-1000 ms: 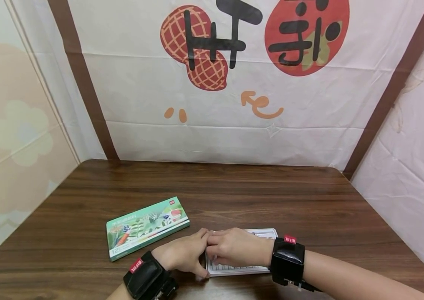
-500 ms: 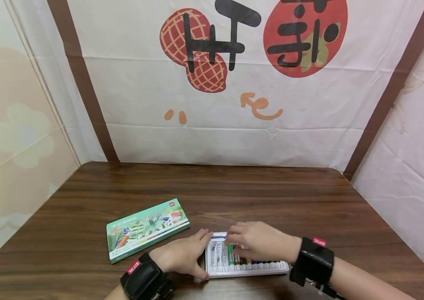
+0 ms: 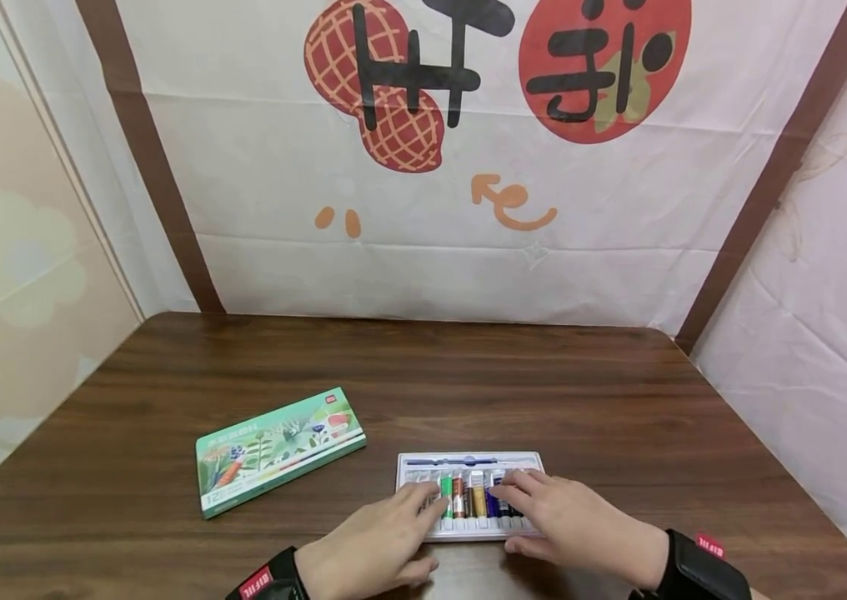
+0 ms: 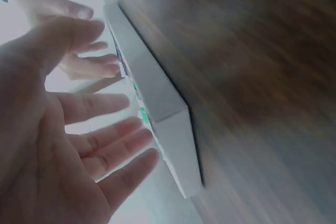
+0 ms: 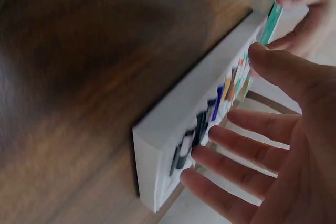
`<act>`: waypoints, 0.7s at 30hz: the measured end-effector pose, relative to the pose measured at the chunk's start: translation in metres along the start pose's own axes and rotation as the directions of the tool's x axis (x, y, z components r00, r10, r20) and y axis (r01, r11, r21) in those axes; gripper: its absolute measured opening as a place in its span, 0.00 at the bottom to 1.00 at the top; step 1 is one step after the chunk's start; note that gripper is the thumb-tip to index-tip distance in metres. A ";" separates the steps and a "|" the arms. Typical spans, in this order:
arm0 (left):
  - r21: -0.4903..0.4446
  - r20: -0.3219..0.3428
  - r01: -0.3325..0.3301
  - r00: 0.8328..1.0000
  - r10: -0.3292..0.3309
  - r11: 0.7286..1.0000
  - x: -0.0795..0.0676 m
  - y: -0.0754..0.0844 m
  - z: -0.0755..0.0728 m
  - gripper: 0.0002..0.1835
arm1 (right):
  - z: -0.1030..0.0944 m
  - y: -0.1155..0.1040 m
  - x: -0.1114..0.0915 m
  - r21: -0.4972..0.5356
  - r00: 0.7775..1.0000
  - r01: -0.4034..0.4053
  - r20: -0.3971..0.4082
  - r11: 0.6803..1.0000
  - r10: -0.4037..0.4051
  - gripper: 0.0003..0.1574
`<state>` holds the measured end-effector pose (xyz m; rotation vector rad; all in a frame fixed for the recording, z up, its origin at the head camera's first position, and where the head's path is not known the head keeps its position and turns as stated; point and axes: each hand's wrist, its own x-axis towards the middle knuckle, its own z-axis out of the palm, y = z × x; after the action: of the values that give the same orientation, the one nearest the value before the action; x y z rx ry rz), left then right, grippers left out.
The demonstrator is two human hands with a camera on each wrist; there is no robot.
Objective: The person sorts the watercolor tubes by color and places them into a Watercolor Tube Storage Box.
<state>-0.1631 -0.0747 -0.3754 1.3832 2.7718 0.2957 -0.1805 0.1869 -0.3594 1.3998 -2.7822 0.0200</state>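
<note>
A white plastic tray lies flat on the table in front of me. It holds several paint tubes in a row, green, orange-brown, ochre and blue among them, and a thin blue paintbrush along its far side. Over the tray's left part is my left hand, fingers extended and spread. My right hand reaches over the right part, fingers loosely bent and gripping nothing. In the right wrist view its fingertips are close to the dark tubes; whether they touch is unclear. Both hands cover some tubes.
A green illustrated box lies at an angle to the left of the tray, behind the left hand. The brown wooden table extends back to a printed white cloth backdrop.
My right hand has moved from the tray's left end to its right part, uncovering the tubes and brush. My left hand has shifted from beside the left edge to over the front left.
</note>
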 end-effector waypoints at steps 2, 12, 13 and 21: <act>0.033 -0.020 0.005 1.000 -0.004 0.999 0.002 0.002 0.001 0.27 | 0.002 -0.002 0.000 -0.003 1.000 -0.012 0.007 1.000 0.012 0.31; 0.112 0.077 0.080 0.993 -0.089 0.990 0.014 0.010 0.002 0.33 | 0.015 -0.009 0.000 -0.054 0.997 -0.047 -0.063 0.997 0.044 0.43; 0.130 0.086 0.084 0.992 -0.095 0.988 0.015 0.011 0.002 0.33 | 0.015 -0.009 0.000 -0.059 0.997 -0.054 -0.059 0.997 0.050 0.44; 0.272 0.048 0.090 0.993 -0.107 0.958 0.024 0.016 0.000 0.36 | 0.015 -0.013 0.002 -0.073 0.995 -0.087 -0.049 0.994 0.084 0.48</act>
<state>-0.1650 -0.0457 -0.3712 1.2681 2.9003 -0.1325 -0.1715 0.1766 -0.3742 1.2473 -2.7723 -0.0486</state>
